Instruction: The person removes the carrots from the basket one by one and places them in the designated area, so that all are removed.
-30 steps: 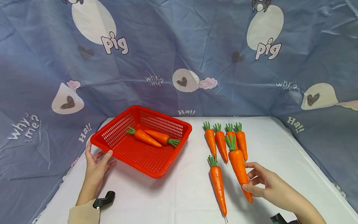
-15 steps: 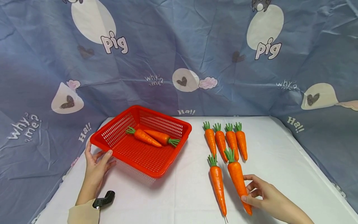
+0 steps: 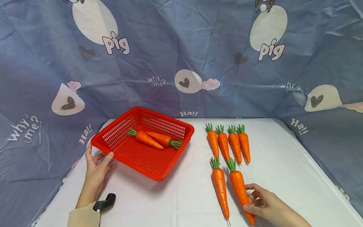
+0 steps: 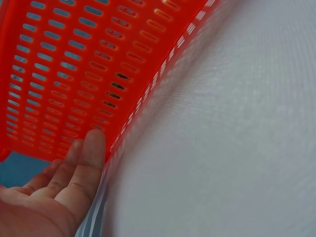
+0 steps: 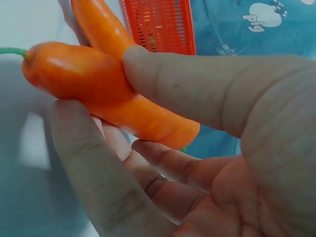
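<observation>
My left hand (image 3: 96, 171) touches the near left corner of a red plastic basket (image 3: 141, 170). In the left wrist view its fingers (image 4: 89, 153) lie fairly straight against the basket's slotted wall. Two carrots with green tops, a front carrot (image 3: 148, 140) and a rear carrot (image 3: 161, 137), lie crossing inside the basket. At the lower right my right hand (image 3: 267, 203) pinches a carrot (image 3: 239, 187) near its tip, between thumb and fingers, its green top pointing away. Beside it, to the left, lies another carrot (image 3: 220, 189), roughly parallel.
Behind them, several carrots (image 3: 223, 146) lie in a row with tops away from me. White cloth (image 3: 187, 201) covers the table. A printed blue curtain (image 3: 175, 47) hangs behind and at both sides. A black wrist device (image 3: 105, 201) sits on the left sleeve.
My right hand has moved nearer to me and down with its carrot, uncovering the row behind and bringing it beside the single carrot. The left hand and basket have stayed put.
</observation>
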Available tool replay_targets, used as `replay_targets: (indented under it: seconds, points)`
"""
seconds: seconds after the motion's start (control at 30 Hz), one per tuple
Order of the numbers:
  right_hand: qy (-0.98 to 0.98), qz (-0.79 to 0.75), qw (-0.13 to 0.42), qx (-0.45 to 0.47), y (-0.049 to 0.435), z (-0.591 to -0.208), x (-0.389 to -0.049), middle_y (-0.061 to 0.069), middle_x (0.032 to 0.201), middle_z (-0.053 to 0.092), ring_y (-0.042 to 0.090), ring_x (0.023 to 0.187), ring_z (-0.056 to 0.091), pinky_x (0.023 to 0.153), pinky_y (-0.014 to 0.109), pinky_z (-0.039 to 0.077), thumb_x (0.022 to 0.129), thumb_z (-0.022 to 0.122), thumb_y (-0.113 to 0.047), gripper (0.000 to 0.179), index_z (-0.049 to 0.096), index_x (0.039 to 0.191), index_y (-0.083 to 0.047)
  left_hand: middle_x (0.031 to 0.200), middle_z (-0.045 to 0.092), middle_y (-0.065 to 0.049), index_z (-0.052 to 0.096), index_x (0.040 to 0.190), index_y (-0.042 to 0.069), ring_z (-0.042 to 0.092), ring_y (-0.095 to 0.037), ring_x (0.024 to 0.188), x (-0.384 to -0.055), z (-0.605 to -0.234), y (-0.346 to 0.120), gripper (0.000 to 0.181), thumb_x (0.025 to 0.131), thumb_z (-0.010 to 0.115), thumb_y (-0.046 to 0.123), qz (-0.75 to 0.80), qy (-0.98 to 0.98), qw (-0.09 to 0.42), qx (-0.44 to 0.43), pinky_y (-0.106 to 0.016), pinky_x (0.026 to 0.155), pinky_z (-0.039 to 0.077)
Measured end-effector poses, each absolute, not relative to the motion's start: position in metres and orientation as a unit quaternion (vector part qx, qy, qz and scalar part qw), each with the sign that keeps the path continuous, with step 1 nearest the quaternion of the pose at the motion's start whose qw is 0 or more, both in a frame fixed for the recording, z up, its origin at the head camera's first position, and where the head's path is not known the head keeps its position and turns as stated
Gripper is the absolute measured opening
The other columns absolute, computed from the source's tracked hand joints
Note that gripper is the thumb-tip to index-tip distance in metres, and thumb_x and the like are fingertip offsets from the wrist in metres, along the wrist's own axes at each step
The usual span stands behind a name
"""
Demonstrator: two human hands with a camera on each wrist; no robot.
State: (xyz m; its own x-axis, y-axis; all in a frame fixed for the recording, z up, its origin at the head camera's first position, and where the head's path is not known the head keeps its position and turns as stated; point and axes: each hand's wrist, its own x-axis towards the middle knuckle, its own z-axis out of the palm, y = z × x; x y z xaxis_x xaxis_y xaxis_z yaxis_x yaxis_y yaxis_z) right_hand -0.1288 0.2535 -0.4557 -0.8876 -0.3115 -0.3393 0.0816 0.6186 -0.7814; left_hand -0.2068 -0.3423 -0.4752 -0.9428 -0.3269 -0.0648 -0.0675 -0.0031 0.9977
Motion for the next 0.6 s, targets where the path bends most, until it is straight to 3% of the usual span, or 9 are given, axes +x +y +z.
replay_targets:
  seconds: [0.6]
  points:
    - [0.864, -0.433, 0.256, -0.005, 0.2458, -0.4608, -0.1277, 0.004, 0.097, 0.056, 0.019, 0.087, 0.056, 0.066, 0.022, 0.047, 0.095, 0.083, -0.022, 0.060, 0.054, 0.141, 0.005, 0.136, 0.039, 0.005, -0.008, 0.166, 0.054, 0.072, 0.000, 0.094, -0.2067, -0.4745, -0.3423, 0.103, 0.105, 0.070, 0.028, -0.695, -0.700, 0.100, 0.131, -0.023, 0.081, 0.065]
